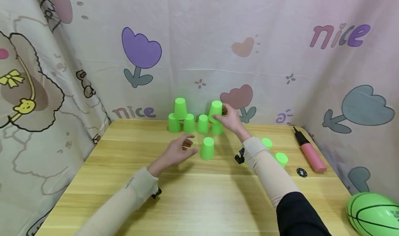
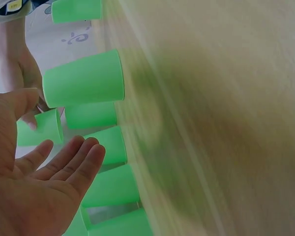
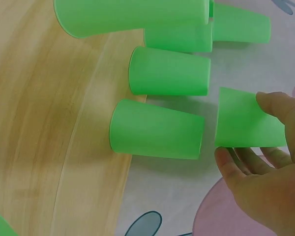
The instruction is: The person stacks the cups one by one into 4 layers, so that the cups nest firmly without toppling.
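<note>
My right hand [image 1: 231, 118] grips a green cup [image 1: 215, 108], thumb on one side and fingers on the other. The right wrist view shows a small gap between this held cup [image 3: 246, 120] and the cups under it. Beneath stand two upside-down green cups, one at left [image 1: 202, 124] and one at right [image 1: 217, 128]. Beside them, another cup [image 1: 180, 108] rests across two more cups [image 1: 188, 124]. Nearer to me, a single green cup [image 1: 207, 148] stands upside down. My left hand [image 1: 177, 151] hovers just left of it, fingers relaxed and holding nothing.
More green cups [image 1: 281, 159] stand at the right, partly behind my right forearm. Farther right lie a pink hand pump [image 1: 312, 156] and a black round chip [image 1: 301, 172]. A green ball [image 1: 372, 213] sits at the lower right. A patterned curtain [image 1: 199, 56] hangs behind the wooden table [image 1: 199, 201].
</note>
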Tool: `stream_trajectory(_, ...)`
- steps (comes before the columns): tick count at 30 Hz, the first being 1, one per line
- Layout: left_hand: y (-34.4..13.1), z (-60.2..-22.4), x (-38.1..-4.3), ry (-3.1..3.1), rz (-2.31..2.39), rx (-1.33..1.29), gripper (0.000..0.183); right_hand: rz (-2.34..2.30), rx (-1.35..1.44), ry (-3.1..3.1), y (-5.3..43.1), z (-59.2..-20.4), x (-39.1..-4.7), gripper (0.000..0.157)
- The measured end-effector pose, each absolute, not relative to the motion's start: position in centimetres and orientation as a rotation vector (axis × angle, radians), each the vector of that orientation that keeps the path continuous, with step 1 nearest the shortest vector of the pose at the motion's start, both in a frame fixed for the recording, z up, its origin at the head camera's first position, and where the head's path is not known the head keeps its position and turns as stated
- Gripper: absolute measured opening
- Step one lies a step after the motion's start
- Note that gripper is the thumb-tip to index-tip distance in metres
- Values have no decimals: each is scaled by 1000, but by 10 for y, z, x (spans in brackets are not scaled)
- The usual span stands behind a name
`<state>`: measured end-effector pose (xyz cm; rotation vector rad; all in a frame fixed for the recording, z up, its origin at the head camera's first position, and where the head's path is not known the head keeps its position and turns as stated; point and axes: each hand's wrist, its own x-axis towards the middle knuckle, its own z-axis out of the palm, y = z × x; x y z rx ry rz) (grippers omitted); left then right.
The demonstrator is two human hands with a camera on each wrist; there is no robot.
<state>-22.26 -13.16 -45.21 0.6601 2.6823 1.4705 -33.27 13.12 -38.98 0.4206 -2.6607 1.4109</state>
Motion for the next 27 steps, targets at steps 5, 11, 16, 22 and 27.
stream_trajectory(5,-124,-456,-223,2674,1468,654,64,1423,416,-2666,129,-391,-339,67)
stream_trajectory(11,-114,-460,-225,2689,1454,638,65,1442,417,-2684,124,-393,-343,65)
stream_trajectory(16,-105,-463,-229,2705,1408,645,69,1436,409,-2693,122,-395,-346,64)
stream_trajectory(22,-96,-465,-232,2713,1427,681,68,1411,407,-2703,121,-396,-348,65)
stream_trajectory(27,-91,-467,-233,2726,1423,665,70,1396,399,-2710,119,-397,-350,64)
